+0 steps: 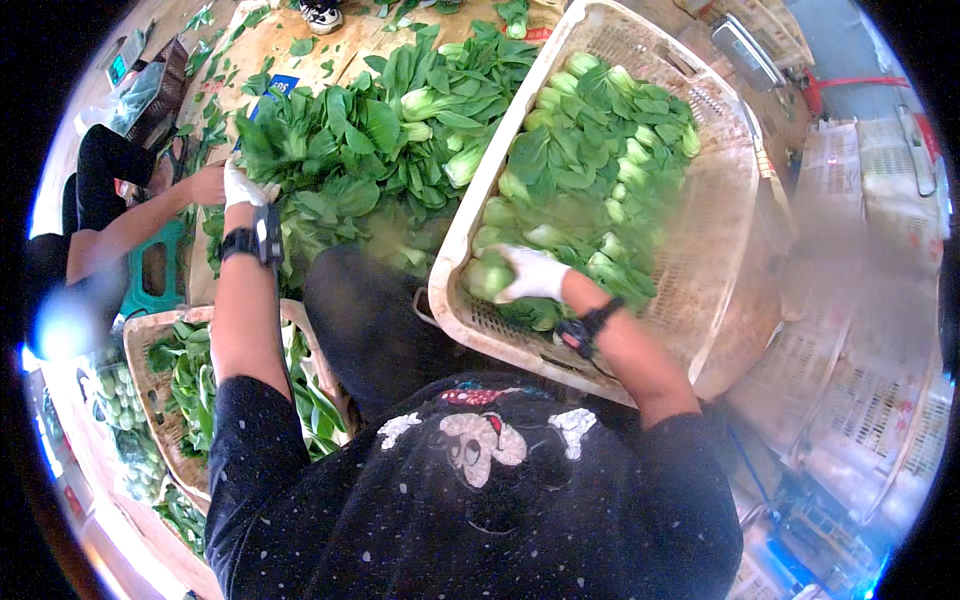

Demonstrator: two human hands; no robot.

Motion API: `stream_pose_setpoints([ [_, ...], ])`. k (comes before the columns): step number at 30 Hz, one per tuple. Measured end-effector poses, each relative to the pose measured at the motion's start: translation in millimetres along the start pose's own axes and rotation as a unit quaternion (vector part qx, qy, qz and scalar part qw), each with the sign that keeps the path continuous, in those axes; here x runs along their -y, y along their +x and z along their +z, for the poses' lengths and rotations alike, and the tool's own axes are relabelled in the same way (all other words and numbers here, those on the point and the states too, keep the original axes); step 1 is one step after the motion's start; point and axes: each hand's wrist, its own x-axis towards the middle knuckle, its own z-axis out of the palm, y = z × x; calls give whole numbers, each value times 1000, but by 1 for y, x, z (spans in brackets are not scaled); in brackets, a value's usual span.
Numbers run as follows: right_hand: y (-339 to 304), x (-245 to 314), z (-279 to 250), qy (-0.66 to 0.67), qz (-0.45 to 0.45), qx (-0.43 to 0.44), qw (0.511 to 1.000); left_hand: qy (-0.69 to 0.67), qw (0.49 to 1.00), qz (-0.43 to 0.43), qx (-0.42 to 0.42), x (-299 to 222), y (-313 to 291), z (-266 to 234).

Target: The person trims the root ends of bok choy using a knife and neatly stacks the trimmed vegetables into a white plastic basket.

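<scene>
My right hand (535,275), in a white glove, is closed round the pale base of a bok choy (489,277) at the near left corner of a big plastic crate (452,235). Inside the crate, rows of bok choy (575,150) lie with pale bases and green leaves. My left hand (243,187), gloved too, is at the left edge of a loose pile of bok choy (385,125). Leaves there are blurred and its fingers partly hidden, so its grip cannot be made out. Both my wrists wear dark bands with small devices.
At the left, another person's hand (207,184) is close to my left hand, near a teal stool (160,270). A second crate (145,325) of greens stands by my left arm. Stacked pale crates (850,210) are at the right; a scale (748,50) stands at the back right.
</scene>
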Motion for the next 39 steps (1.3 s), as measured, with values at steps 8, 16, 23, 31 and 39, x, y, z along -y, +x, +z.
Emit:
stream_pose_setpoints([
  [8,-101,40,-80,480,-165,-71,859,480,658,367,450,78,-162,60],
  [16,-52,52,-110,394,-145,-395,818,259,841,69,470,171,-245,91],
  [23,-3,-56,-11,-217,33,77,972,91,962,68,248,8,-75,44],
  [31,-32,-44,43,-481,-12,20,876,43,991,100,73,2,-76,8],
  [39,-18,-14,26,-481,63,134,864,171,880,116,427,99,-217,78],
])
